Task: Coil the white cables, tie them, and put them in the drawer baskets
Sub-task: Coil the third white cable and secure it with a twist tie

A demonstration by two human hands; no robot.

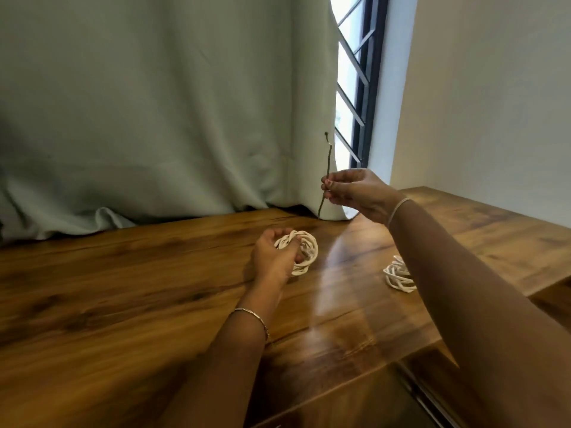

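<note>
Left hand: the left hand (273, 257) is low over the table (123, 288), fingers curled round the left side of a coil (307, 251) of white cable.
Coil: its left part lies inside the curled fingers (279, 234), with the thumb crossing its strands. The right half of the ring sticks out clear of the hand. Whether it rests on the wood or sits just above it cannot be told.
Right hand: the right hand (355, 193) is raised above the far edge of the table, fingertips pinched together on a thin dark tie (328, 159).
Tie: nearly upright. The longer part rises above the pinch in front of the curtain (154, 103), and a short end hangs below the fingers, apart from the coil.
Second coil: a second coil (397, 274) lies on the table to the right, partly hidden behind the right forearm and touched by neither hand.
Wrists: a bracelet (253, 316) on the left, a thin band on the right.
Behind: a window (355, 72) beside the curtain.
</note>
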